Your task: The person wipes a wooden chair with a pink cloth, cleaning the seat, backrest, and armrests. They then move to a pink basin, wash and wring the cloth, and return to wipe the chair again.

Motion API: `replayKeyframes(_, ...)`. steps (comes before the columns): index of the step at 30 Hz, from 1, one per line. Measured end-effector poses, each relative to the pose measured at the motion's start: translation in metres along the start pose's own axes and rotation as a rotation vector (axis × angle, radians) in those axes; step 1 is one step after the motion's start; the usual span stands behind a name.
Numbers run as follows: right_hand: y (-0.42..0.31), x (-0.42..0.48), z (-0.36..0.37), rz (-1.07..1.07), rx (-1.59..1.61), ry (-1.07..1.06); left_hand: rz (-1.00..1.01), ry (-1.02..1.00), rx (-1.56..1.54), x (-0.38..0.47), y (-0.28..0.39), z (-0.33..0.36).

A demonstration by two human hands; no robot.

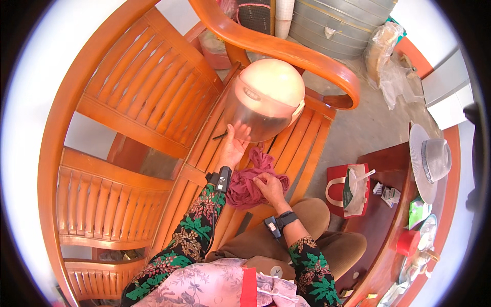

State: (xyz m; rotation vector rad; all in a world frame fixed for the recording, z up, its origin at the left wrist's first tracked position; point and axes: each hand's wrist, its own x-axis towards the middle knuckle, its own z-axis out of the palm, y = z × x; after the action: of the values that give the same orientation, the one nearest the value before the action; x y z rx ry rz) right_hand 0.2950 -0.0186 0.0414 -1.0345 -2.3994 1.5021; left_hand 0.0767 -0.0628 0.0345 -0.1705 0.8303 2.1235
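Note:
My left hand (234, 145) reaches palm up to the lower edge of the tinted visor of a pale motorcycle helmet (274, 86); its fingers are apart, and whether they touch the visor is hard to tell. The helmet rests on a slatted wooden bench (310, 132) near the armrest. Nearer to me, a crumpled dark pink cloth (245, 188) lies on the slats. My right hand (268, 188) is at the top of this cloth, with thumb and index finger pinched together at a fold.
The bench's curved armrest (276, 44) stands beyond the helmet. To the right are a red paper bag (335, 190) on the floor and a wooden table (395, 192) holding a grey brimmed hat (431, 161). A large metal bin (337, 27) stands farther back.

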Motion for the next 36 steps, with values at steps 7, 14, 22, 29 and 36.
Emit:
replayKeyframes(7,0.002,-0.004,-0.001,-0.038,0.076,0.008,-0.116,0.111,0.173,-0.001,-0.007,-0.011)
replayKeyframes(14,0.001,-0.001,0.000,0.077,0.326,0.016,-0.075,0.031,0.334,-0.029,0.016,-0.013)
replayKeyframes(22,-0.068,-0.001,0.012,0.054,0.551,-0.079,0.751,-0.011,1.650,-0.148,0.072,-0.043)
replayKeyframes(29,-0.072,-0.014,0.035,-0.345,-0.317,0.017,1.485,0.801,1.384,-0.145,0.266,-0.009)
replayKeyframes(36,-0.053,0.021,0.048,-0.397,-0.298,-0.010,1.493,0.952,1.090,-0.087,0.336,0.031)
